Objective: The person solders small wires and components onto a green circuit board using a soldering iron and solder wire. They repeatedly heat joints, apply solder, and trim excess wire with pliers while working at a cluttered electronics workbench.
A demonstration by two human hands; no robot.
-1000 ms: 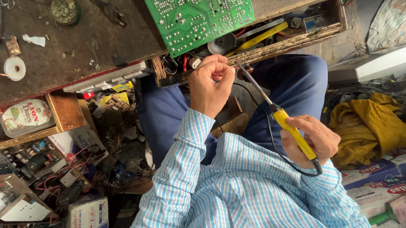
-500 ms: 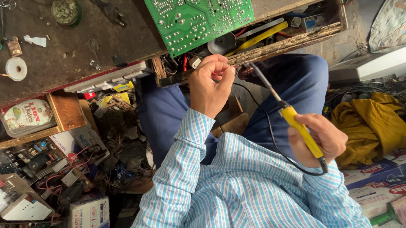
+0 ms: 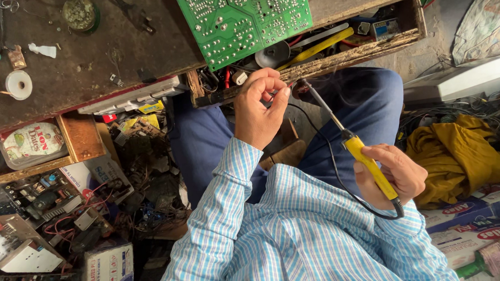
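Note:
My left hand (image 3: 262,108) is raised over my lap in front of an open wooden drawer (image 3: 337,60), fingertips pinched on a small part that is too tiny to identify. My right hand (image 3: 394,175) grips the yellow handle of a soldering iron (image 3: 367,165). Its thin metal tip (image 3: 304,88) points up-left and reaches my left fingertips, with faint smoke around it. The iron's black cord (image 3: 333,170) loops down across my blue trousers. A green circuit board (image 3: 245,13) lies solder side up on the dark workbench (image 3: 84,69), overhanging the drawer.
The drawer holds tools, wires and a yellow-handled tool (image 3: 314,48). A solder spool (image 3: 19,85) and a round tin (image 3: 80,13) sit on the bench. Scrap electronics and boxes (image 3: 64,215) pile up at left, with a yellow cloth (image 3: 459,156) and cartons at right.
The soldering iron's tip swung slightly right, away from my left fingers, then came back to them. My left hand has stayed in place.

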